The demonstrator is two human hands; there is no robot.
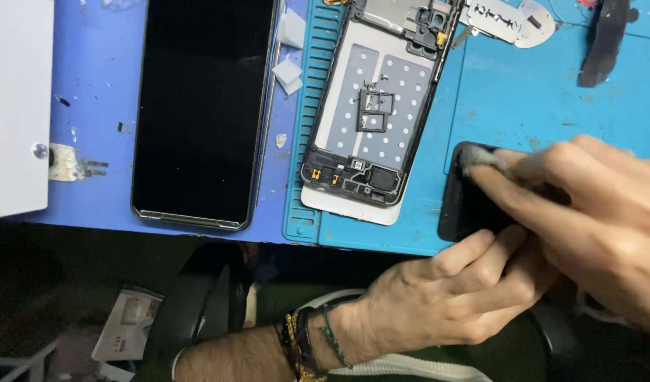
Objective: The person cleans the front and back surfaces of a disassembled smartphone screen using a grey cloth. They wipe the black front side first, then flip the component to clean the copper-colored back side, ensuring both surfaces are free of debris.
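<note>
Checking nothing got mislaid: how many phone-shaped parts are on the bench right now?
3. A black screen panel lies on the left, an open phone frame sits on the blue mat, and a black part is under both hands at right. Others may be hidden.

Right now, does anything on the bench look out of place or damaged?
Yes. The opened phone frame lies askew across the ridged edge of the blue mat, a small card tray loose on it. Scraps and debris litter the space beside the black screen panel.
</note>
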